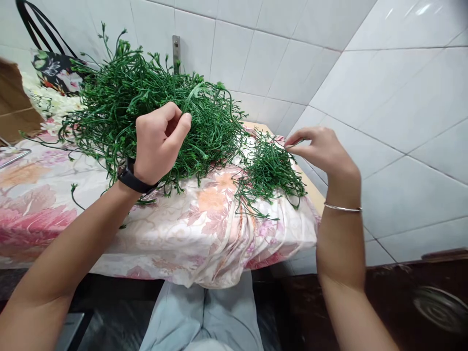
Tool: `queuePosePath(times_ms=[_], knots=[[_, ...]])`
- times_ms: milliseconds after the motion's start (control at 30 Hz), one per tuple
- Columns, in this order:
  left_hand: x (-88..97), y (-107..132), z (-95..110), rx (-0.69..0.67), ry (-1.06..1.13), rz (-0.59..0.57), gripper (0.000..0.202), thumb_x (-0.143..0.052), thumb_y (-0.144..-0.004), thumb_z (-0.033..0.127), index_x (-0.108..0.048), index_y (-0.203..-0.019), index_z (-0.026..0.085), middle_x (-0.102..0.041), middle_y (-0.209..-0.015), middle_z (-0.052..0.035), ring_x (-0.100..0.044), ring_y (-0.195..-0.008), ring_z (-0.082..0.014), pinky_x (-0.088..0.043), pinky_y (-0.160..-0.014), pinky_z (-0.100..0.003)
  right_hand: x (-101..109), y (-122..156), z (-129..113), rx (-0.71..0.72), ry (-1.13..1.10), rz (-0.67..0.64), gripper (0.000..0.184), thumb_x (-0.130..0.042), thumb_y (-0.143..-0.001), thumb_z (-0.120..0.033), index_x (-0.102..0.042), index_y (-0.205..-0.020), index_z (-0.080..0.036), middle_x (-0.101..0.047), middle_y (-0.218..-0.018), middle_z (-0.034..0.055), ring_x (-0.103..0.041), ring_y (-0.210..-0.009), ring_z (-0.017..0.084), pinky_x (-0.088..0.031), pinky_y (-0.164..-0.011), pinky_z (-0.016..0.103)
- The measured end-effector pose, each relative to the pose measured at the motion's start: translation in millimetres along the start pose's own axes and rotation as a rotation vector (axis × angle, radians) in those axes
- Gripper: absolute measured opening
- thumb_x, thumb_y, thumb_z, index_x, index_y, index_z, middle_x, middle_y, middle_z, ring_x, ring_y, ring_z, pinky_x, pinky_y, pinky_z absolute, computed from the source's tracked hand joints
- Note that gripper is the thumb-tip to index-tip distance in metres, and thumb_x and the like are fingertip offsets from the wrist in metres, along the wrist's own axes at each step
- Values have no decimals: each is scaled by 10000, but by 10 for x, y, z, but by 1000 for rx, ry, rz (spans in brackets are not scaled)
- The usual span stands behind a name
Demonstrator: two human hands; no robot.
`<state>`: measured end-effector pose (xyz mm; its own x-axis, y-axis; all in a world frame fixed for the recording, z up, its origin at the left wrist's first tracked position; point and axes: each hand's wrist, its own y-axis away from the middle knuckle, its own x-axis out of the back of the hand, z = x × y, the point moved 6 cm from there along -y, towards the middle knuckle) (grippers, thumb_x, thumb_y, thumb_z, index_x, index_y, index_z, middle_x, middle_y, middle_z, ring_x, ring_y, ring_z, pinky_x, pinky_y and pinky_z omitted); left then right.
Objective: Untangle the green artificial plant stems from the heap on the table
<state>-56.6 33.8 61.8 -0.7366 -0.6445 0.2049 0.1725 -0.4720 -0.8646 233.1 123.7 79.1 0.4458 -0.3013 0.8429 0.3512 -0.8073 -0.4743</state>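
Note:
A big tangled heap of thin green stems (pixel 127 102) lies on a table under a floral cloth (pixel 190 229). My left hand (pixel 159 141), a black band on its wrist, is raised in front of the heap with its fingers curled in a pinch on a strand of the stems. A smaller pile of the same green stems (pixel 268 173) lies near the table's right edge. My right hand (pixel 321 151) hovers just right of that pile, thumb and fingers pressed together on a thin stem that is hard to make out. A thin metal bangle circles the right wrist.
White tiled walls (pixel 383 97) close in behind and to the right. A flowered bag with black handles (pixel 54 68) and white blossoms (pixel 47 105) sit at the back left beside a brown box (pixel 14 107). My grey-trousered knees (pixel 204 317) are below the table edge.

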Motion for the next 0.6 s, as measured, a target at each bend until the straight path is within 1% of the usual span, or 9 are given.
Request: queuePosePath(times_ms=[67, 167, 267, 333, 367, 433, 533, 600], knots=[[-5, 1, 1, 3, -3, -18, 294, -502, -815, 282, -458, -548, 166, -450, -479, 33, -344, -434, -53, -246, -461, -249, 12, 25, 3, -22, 1, -59, 98, -567, -642, -163, -645, -699, -178, -656, -770, 51, -603, -811, 207, -452, -740, 344], [-28, 9, 26, -3, -20, -73, 294, -500, -817, 288, -473, -552, 164, -459, -483, 30, -347, -433, -55, -248, -459, -246, 22, 68, 10, -1, 14, -175, 163, -570, -649, -195, -648, -793, -198, -659, -890, 46, -592, -912, 224, -455, -795, 362], [-115, 36, 74, -34, -16, -214, 277, -517, -801, 280, -503, -551, 164, -478, -487, 22, -371, -434, -64, -247, -451, -247, 14, 125, 64, 31, 26, -335, 262, -610, -653, -268, -636, -912, -237, -636, -1027, 36, -566, -1001, 250, -439, -865, 408], [-185, 64, 98, -35, 41, -317, 258, -522, -795, 273, -534, -560, 167, -499, -499, 15, -406, -448, -74, -262, -450, -245, 49, 163, 76, 78, -2, -380, 335, -636, -657, -310, -615, -989, -269, -598, -1125, 26, -532, -1074, 257, -414, -920, 421], [-210, 76, 105, -25, 86, -350, 252, -521, -796, 274, -551, -569, 168, -513, -511, 11, -427, -461, -79, -275, -454, -243, 84, 178, 66, 103, -20, -371, 357, -647, -660, -325, -607, -1011, -281, -580, -1160, 23, -514, -1104, 258, -401, -942, 424], [-231, 87, 112, 8, 184, -366, 242, -524, -795, 279, -588, -588, 171, -541, -541, 2, -462, -494, -88, -307, -466, -238, 168, 195, 17, 137, -58, -303, 362, -659, -671, -339, -603, -1025, -289, -560, -1191, 22, -486, -1145, 257, -375, -975, 434], [-230, 86, 123, 52, 310, -343, 210, -547, -782, 270, -643, -623, 171, -576, -587, -9, -495, -546, -95, -356, -506, -231, 294, 191, -129, 155, -165, -119, 294, -651, -704, -329, -623, -988, -256, -562, -1186, 41, -476, -1163, 242, -356, -998, 438], [-228, 83, 129, 75, 374, -327, 195, -555, -780, 264, -672, -652, 175, -597, -617, -12, -505, -570, -92, -378, -539, -227, 352, 180, -255, 178, -280, -9, 232, -644, -722, -290, -641, -942, -217, -579, -1154, 67, -492, -1146, 221, -377, -984, 406]])
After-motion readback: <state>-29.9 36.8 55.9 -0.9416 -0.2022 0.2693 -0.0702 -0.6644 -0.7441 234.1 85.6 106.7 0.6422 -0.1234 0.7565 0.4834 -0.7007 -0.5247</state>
